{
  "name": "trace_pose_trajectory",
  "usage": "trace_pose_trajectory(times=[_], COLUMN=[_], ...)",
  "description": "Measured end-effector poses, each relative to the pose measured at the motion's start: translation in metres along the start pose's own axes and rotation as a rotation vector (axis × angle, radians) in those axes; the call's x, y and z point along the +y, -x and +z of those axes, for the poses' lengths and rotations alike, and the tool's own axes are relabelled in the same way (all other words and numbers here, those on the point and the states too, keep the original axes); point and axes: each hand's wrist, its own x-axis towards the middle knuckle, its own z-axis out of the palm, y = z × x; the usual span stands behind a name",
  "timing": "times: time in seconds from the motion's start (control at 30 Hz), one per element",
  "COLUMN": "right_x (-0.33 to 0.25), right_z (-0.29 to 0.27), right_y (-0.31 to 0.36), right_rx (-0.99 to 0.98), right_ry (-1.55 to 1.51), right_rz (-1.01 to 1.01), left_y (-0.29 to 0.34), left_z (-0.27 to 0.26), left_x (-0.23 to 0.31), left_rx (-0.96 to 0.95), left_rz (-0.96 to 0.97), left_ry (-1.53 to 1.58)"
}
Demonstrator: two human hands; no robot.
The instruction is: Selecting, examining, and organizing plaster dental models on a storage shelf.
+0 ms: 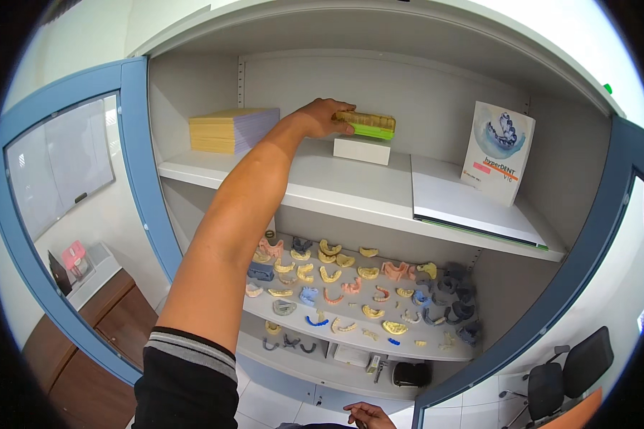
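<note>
Left hand (325, 118): is being held partly closed, with the thumb on the near side and the fingers on the far side; the left end of a small case is being gripped.
Small case (376, 127): its yellowish see-through lid and green base are being shown at the middle of the upper shelf (315, 171); whether any weight is being taken by the box below cannot be told.
White box (361, 151): is being kept directly beneath the case.
Right hand (368, 415): is being held low at the near edge, fingers curled; whether anything is being grasped cannot be told.
Stack (225, 132): yellow and lilac sides are being shown, left of the left hand.
Printed pack (497, 154): is being stood on the right, on a white folder (444, 193).
Lower shelf (308, 312): many tooth models (373, 312) in yellow, pink, blue and grey are being displayed.
</note>
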Motion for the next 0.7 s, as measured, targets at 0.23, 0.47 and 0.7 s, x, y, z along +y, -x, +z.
trace_pose_trajectory(times=[0.23, 0.47, 0.7], right_x=[-0.016, -0.088, -0.082], right_z=[0.009, 0.048, 0.051], right_y=[0.015, 0.040, 0.040], right_rx=[0.020, 0.169, 0.187], right_ry=[-0.292, -0.061, -0.041], right_rz=[0.135, 0.362, 0.281], left_y=[-0.002, 0.002, -0.006], left_z=[0.004, 0.013, -0.003], left_x=[0.002, -0.017, 0.008], left_rx=[-0.087, -0.014, 0.079], left_rz=[-0.006, 0.126, 0.047], left_ry=[0.081, -0.048, 0.002])
